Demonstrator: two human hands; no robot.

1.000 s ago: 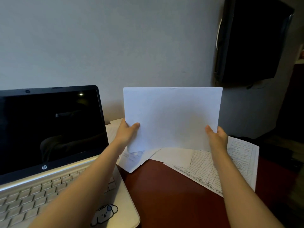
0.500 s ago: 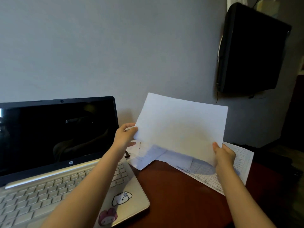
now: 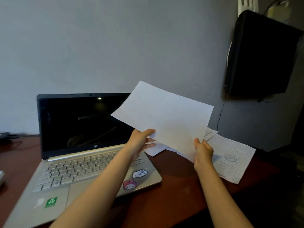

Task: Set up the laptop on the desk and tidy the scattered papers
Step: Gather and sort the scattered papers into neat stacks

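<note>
- While both hands hold it up above the tabletop (image 3: 174, 191), a blank white sheet (image 3: 166, 119) hangs tilted, its left part overlapping the right side of the screen of the laptop (image 3: 92, 165).
- At the sheet's near edge, the left hand (image 3: 141, 139) pinches the paper, thumb on top and fingers spread beneath.
- Fingers of the right hand (image 3: 203, 150) are curled round the sheet's near right corner, gripping it.
- Open and facing the person, the silver laptop sits on the left of the dark red tabletop with its screen black and its lid toward the far wall (image 3: 115, 46).
- Two cartoon stickers (image 3: 139, 173) mark the laptop's palm rest at the near right, and a green label (image 3: 51, 202) sits at the near left.
- Scattered papers (image 3: 232, 155) lie flat on the tabletop just right of the laptop, partly under the held sheet; the largest is printed with lines and a round stamp.
- Smaller white sheets overlap one another at the far side of that pile.
- On the grey wall at far right hangs a black bag (image 3: 261, 53), with a thin cord (image 3: 221, 116) running down below it.
</note>
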